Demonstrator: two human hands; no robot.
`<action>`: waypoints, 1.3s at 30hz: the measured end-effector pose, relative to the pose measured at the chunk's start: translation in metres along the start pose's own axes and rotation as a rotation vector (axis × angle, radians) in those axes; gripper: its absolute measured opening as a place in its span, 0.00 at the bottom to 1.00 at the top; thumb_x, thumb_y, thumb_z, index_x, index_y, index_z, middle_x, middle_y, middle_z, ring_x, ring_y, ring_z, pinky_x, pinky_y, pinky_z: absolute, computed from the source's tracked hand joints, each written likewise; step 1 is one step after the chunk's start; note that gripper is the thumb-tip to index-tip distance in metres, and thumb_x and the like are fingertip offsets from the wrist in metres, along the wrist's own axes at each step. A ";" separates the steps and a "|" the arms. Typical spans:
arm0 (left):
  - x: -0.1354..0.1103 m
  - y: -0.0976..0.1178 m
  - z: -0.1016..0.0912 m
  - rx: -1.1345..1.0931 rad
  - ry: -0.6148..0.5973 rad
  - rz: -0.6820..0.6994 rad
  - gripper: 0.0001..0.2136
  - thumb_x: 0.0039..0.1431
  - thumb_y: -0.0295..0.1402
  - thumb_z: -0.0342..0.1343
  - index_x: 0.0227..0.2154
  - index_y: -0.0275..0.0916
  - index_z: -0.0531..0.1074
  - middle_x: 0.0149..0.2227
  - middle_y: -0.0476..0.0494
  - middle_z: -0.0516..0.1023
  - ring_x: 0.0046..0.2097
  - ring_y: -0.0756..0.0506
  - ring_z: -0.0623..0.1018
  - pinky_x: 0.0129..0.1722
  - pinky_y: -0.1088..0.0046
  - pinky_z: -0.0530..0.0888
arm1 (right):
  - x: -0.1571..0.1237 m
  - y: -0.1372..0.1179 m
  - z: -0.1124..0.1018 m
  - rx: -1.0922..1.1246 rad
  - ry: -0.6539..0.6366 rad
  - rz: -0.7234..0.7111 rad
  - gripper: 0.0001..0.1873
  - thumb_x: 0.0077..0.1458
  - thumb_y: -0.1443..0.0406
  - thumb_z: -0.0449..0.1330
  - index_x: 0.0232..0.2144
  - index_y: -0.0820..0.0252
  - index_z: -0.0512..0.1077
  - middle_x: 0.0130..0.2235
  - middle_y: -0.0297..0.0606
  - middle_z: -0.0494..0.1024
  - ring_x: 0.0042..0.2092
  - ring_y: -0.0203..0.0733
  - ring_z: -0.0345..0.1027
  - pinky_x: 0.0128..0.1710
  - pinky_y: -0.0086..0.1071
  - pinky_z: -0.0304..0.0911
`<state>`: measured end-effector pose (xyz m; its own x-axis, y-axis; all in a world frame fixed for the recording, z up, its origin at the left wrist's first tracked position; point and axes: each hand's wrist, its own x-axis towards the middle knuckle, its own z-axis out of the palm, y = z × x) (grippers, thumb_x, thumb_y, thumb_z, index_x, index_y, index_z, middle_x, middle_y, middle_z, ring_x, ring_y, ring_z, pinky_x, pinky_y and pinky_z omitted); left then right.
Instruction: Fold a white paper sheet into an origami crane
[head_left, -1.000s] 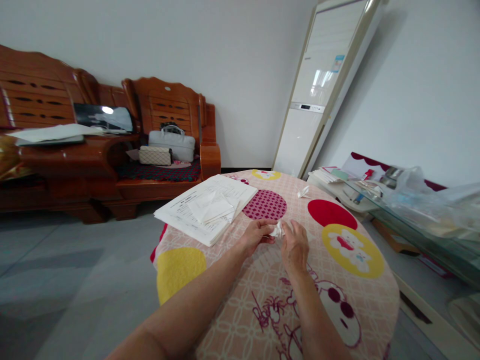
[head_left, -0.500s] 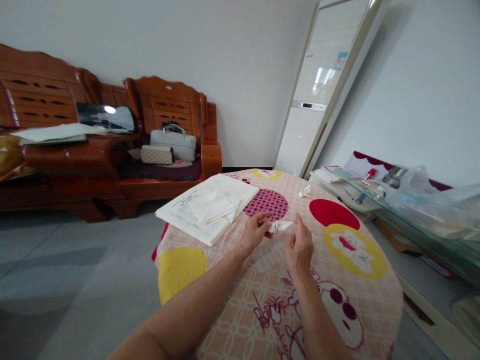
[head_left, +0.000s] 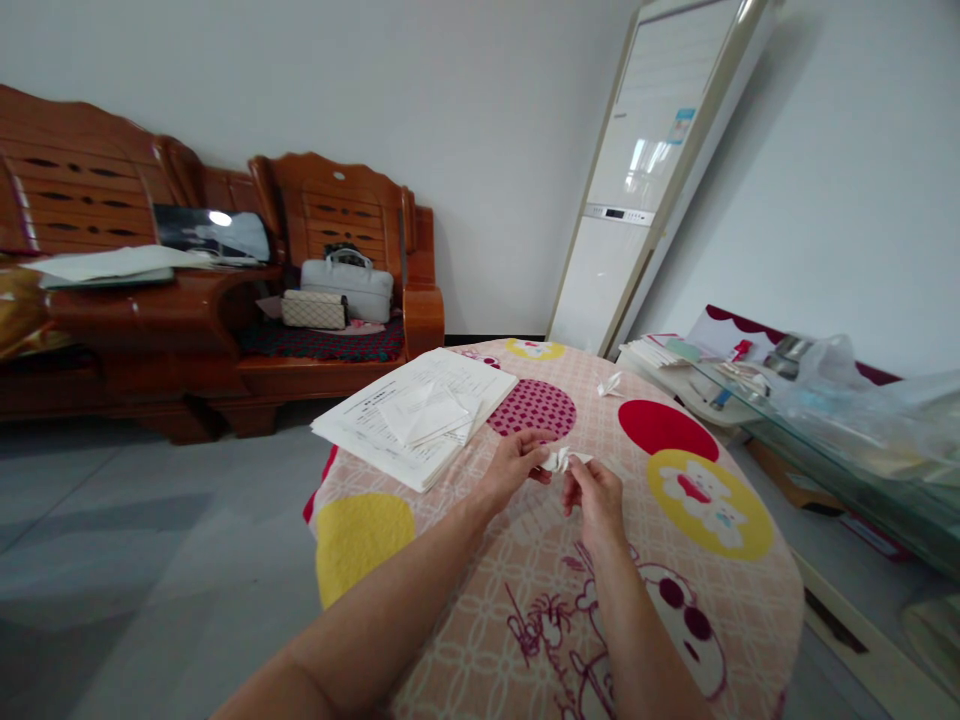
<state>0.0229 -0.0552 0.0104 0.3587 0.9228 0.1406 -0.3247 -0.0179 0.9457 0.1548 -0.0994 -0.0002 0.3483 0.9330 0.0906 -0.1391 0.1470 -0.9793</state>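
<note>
A small piece of folded white paper point(head_left: 559, 460) is held just above the round table between my two hands. My left hand point(head_left: 519, 462) pinches its left end with thumb and fingers. On the right side, my right hand point(head_left: 596, 492) is closed on the paper's other end, thumb and forefinger together. Its exact folds are too small to make out. Farther back on the tablecloth point(head_left: 480, 620) lies another folded white paper piece point(head_left: 610, 384), touched by neither hand.
A stack of printed sheets point(head_left: 367, 430) lies at the table's left, with folded white paper point(head_left: 427, 412) on top. Wooden chairs point(head_left: 337, 200) stand behind it. To the right, a glass shelf point(head_left: 795, 440) bears plastic bags point(head_left: 840, 390). A tall air conditioner point(head_left: 600, 260) stands in the corner.
My right hand has moved left and closed its thumb and forefinger on the paper's right end. Before, it was open beside it. My left hand keeps its pinch.
</note>
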 end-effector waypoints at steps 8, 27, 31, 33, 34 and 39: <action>-0.002 -0.001 -0.001 -0.077 -0.056 -0.195 0.20 0.44 0.46 0.66 0.29 0.33 0.70 0.25 0.49 0.72 0.24 0.52 0.73 0.26 0.74 0.73 | 0.003 0.006 -0.004 -0.055 0.079 -0.110 0.19 0.50 0.54 0.64 0.19 0.60 0.65 0.14 0.26 0.66 0.14 0.29 0.56 0.10 0.22 0.52; -0.001 -0.017 0.016 -0.281 -0.052 -0.200 0.18 0.41 0.41 0.69 0.22 0.30 0.72 0.17 0.51 0.69 0.18 0.57 0.65 0.19 0.79 0.58 | -0.003 -0.001 0.001 0.413 -0.109 0.229 0.17 0.42 0.59 0.66 0.18 0.59 0.62 0.14 0.20 0.58 0.13 0.25 0.47 0.08 0.20 0.44; -0.002 -0.015 0.015 -0.302 -0.057 -0.181 0.17 0.38 0.40 0.71 0.20 0.31 0.72 0.18 0.51 0.70 0.18 0.57 0.65 0.18 0.79 0.58 | -0.002 -0.002 0.001 0.429 -0.135 0.237 0.16 0.40 0.60 0.66 0.18 0.58 0.61 0.13 0.20 0.56 0.13 0.25 0.45 0.08 0.20 0.43; -0.002 -0.013 0.014 -0.303 -0.065 -0.183 0.17 0.37 0.39 0.72 0.21 0.31 0.72 0.18 0.51 0.70 0.18 0.56 0.65 0.18 0.79 0.59 | -0.002 -0.003 0.000 0.437 -0.140 0.235 0.17 0.40 0.60 0.67 0.18 0.58 0.61 0.13 0.19 0.56 0.12 0.25 0.44 0.08 0.21 0.43; -0.003 -0.012 0.014 -0.301 -0.069 -0.187 0.17 0.37 0.39 0.72 0.21 0.31 0.72 0.18 0.51 0.70 0.18 0.56 0.66 0.19 0.79 0.60 | -0.001 -0.004 -0.001 0.439 -0.142 0.231 0.17 0.41 0.60 0.67 0.19 0.58 0.61 0.13 0.19 0.56 0.12 0.25 0.44 0.08 0.21 0.43; -0.004 -0.009 0.011 -0.295 -0.085 -0.208 0.15 0.37 0.36 0.72 0.23 0.30 0.75 0.21 0.49 0.74 0.22 0.54 0.71 0.25 0.79 0.67 | 0.001 -0.004 -0.006 0.440 -0.164 0.223 0.17 0.45 0.60 0.67 0.20 0.58 0.61 0.13 0.20 0.56 0.12 0.26 0.44 0.09 0.22 0.43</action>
<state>0.0342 -0.0633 0.0048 0.5111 0.8595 -0.0098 -0.4714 0.2898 0.8330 0.1615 -0.1009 0.0029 0.1203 0.9915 -0.0499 -0.5825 0.0298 -0.8123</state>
